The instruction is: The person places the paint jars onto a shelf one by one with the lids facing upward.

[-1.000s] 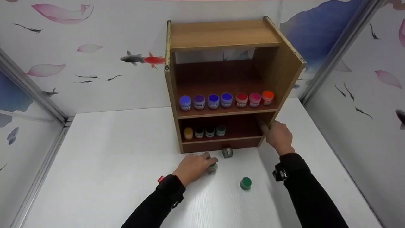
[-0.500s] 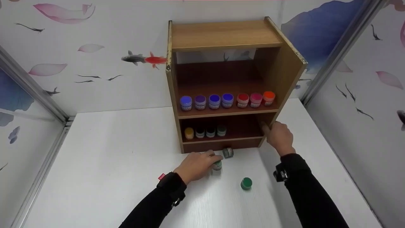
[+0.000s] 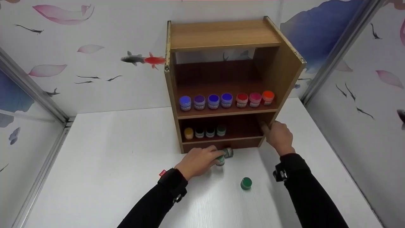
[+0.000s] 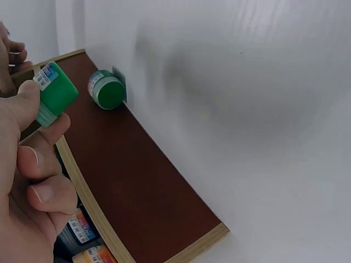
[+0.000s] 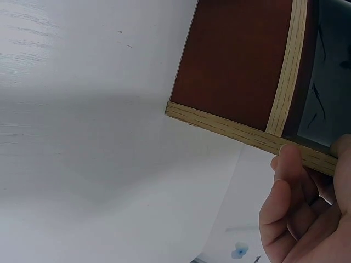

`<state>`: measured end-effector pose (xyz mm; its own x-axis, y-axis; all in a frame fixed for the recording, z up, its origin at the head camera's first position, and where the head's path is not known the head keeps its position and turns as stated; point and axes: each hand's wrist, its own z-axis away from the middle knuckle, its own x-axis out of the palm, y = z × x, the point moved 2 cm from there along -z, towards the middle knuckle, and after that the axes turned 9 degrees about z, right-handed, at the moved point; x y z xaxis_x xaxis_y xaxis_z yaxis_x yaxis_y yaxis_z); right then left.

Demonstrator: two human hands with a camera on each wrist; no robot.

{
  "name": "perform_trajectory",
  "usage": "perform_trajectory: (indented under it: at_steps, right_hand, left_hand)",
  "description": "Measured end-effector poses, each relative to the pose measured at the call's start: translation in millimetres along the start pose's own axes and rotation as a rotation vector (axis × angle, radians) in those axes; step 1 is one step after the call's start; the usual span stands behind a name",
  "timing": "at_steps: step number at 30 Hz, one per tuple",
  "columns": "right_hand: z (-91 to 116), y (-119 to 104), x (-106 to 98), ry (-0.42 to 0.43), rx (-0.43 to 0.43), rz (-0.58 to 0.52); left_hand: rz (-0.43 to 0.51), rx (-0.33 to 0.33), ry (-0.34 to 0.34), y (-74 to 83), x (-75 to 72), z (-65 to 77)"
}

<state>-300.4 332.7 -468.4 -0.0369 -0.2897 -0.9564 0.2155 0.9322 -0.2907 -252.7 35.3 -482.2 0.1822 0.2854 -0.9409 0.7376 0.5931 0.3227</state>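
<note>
My left hand (image 3: 198, 160) pinches a small green paint jar (image 4: 57, 94) between thumb and fingers, just in front of the shelf's base. A second green paint jar (image 4: 107, 90) lies on its side against the base board, right behind the held one in the head view. My right hand (image 3: 278, 136) grips the right side panel of the wooden shelf (image 3: 225, 34), its thumb inside the lower compartment and its fingers outside. Nearer to me, another green jar (image 3: 246, 183) rests on the white table (image 3: 126, 177).
On the middle board stands a row of blue, purple, red, pink and orange jars (image 3: 213, 101). The lower compartment holds a yellow jar (image 3: 189, 133) and several dark ones (image 3: 210, 132) towards its left. White printed walls (image 3: 104, 91) enclose the table.
My left hand has moved a little forward and right with the green paint jar, lifting it towards the shelf. The right hand keeps its grip on the side panel.
</note>
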Motion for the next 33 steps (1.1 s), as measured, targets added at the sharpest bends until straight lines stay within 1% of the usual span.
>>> perform_trajectory:
  at_steps: [9, 15, 19, 23, 26, 29, 33]
  right_hand:
    - [0.1, 2.3, 1.4, 0.034, -0.014, 0.027]
    - [0.0, 1.3, 1.4, 0.036, -0.013, 0.025]
    - [-0.6, 0.0, 1.8, 0.038, -0.014, 0.023]
    - [-0.7, -0.6, 1.7, 0.038, -0.005, 0.013]
    - [-1.1, -0.2, 1.7, 0.037, -0.001, 0.014]
    - [-1.5, -0.2, 2.0, 0.033, 0.005, 0.017]
    - [-1.3, -0.4, 2.1, 0.037, 0.012, 0.017]
  left_hand:
    - [0.050, -0.019, -0.023, 9.7, -8.4, -15.8]
    - [0.039, -0.024, -0.037, 17.6, -14.9, -28.6]
    - [0.026, -0.025, -0.021, 20.9, -18.6, -37.3]
    - [-0.019, -0.018, 0.013, 22.7, -22.9, -48.5]
    - [-0.079, -0.015, 0.026, 23.5, -26.7, -57.8]
    - [-0.117, -0.029, 0.027, 23.3, -30.1, -66.4]
    - [-0.155, -0.053, 0.007, 22.5, -33.2, -76.9]
